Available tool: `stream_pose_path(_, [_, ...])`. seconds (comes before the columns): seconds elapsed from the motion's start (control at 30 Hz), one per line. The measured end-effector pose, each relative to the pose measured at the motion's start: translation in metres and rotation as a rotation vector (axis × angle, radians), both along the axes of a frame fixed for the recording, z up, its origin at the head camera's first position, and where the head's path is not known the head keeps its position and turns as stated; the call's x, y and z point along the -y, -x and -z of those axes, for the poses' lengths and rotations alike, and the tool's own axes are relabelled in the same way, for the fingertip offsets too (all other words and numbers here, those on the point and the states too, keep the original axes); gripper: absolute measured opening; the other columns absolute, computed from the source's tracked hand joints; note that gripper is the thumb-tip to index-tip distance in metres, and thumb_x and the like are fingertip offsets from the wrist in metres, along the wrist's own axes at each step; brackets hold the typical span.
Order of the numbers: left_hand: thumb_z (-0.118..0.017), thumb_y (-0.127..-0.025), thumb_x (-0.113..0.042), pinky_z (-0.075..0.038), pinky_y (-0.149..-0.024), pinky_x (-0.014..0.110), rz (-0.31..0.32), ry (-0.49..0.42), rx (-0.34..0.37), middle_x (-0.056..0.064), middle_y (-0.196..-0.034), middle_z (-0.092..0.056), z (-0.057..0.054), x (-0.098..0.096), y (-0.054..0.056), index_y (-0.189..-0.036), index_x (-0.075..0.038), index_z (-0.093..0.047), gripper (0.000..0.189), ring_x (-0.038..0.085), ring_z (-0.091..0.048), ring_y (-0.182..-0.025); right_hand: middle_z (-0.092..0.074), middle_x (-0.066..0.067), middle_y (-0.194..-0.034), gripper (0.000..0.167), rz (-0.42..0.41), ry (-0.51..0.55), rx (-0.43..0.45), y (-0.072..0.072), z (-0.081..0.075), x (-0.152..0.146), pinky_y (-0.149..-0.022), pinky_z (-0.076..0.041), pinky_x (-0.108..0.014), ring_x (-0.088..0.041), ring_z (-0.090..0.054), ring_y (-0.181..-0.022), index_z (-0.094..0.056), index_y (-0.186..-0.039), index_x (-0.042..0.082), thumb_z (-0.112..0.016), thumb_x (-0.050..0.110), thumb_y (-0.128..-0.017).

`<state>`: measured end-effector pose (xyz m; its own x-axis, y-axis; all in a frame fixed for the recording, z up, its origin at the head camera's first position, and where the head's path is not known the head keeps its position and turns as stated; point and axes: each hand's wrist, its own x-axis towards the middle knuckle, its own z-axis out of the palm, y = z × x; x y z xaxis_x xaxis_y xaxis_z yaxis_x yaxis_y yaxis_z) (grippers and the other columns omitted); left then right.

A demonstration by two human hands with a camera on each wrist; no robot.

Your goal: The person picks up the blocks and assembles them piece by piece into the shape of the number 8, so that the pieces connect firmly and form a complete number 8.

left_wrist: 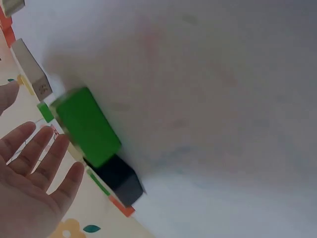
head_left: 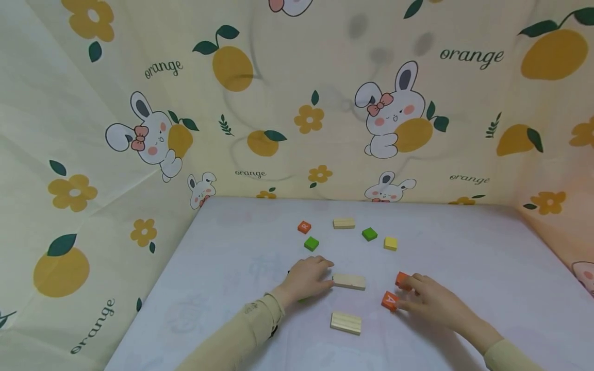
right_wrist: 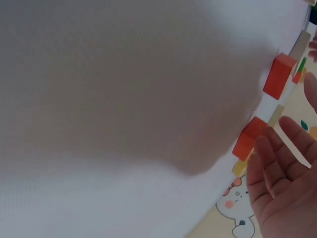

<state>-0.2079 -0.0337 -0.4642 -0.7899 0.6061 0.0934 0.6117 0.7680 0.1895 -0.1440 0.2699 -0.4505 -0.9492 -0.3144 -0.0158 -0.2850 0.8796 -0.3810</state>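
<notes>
My left hand (head_left: 305,280) reaches over the table with its fingers spread loosely and nothing gripped. Below it lie a green block (left_wrist: 89,128) and a black block (left_wrist: 120,181), both mostly hidden in the head view. Just past its thumb is a flat wooden block (head_left: 349,282). On the other side, my right hand (head_left: 433,301) hovers with relaxed fingers beside two orange-red blocks. The nearer red block (head_left: 389,301) bears a white letter A, close to the thumb. Fingertips partly cover the farther red block (head_left: 401,280); whether they touch it I cannot tell.
Another wooden block (head_left: 345,323) lies nearer to me. Farther back are a red block (head_left: 303,226) marked R, a green block (head_left: 311,243), a third wooden block (head_left: 344,223), a second green block (head_left: 369,234) and a yellow block (head_left: 391,243). A patterned curtain (head_left: 278,103) borders the white table.
</notes>
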Motion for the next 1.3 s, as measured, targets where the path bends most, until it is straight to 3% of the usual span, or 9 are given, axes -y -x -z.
stream_pose_path(0.43, [-0.063,-0.086,-0.037,-0.049,-0.07,0.023,-0.018,0.133,-0.125,-0.006,-0.099,-0.067,0.005,-0.011,-0.002,-0.107,-0.019,-0.067,0.028,0.009,-0.062,-0.085,-0.053,0.008,-0.086,0.037,-0.019,-0.034,0.019,-0.002,0.006,0.009,-0.063,-0.04,-0.026,-0.007,-0.046,-0.076,-0.059,-0.093,0.022,-0.069,0.052,-0.074])
stream_pose_path(0.67, [-0.064,-0.085,-0.039,-0.049,-0.071,0.024,-0.014,0.105,-0.105,-0.005,-0.103,-0.066,0.004,-0.013,-0.003,-0.112,-0.018,-0.064,0.034,0.009,-0.062,-0.088,-0.053,0.008,-0.086,0.031,-0.03,-0.04,-0.007,-0.001,0.007,0.01,-0.061,-0.04,-0.024,-0.006,-0.045,-0.075,-0.059,-0.092,0.02,-0.071,0.043,-0.076])
stream_pose_path(0.87, [-0.062,-0.087,-0.034,-0.048,-0.07,0.023,0.011,0.115,-0.107,-0.008,-0.098,-0.068,0.001,-0.015,-0.002,-0.104,-0.021,-0.067,0.022,0.008,-0.061,-0.086,-0.053,0.008,-0.086,0.027,-0.025,-0.043,-0.003,0.0,0.008,0.012,-0.062,-0.04,-0.025,-0.006,-0.045,-0.075,-0.059,-0.093,0.02,-0.071,0.038,-0.077])
stream_pose_path(1.3, [-0.061,-0.088,-0.035,-0.047,-0.068,0.023,-0.025,0.127,-0.146,-0.008,-0.093,-0.067,0.002,-0.021,0.006,-0.1,-0.021,-0.068,0.019,0.008,-0.06,-0.082,-0.055,0.006,-0.087,0.022,-0.027,-0.045,-0.022,0.007,0.009,0.015,-0.064,-0.044,-0.028,-0.007,-0.049,-0.077,-0.059,-0.095,0.02,-0.069,0.033,-0.081])
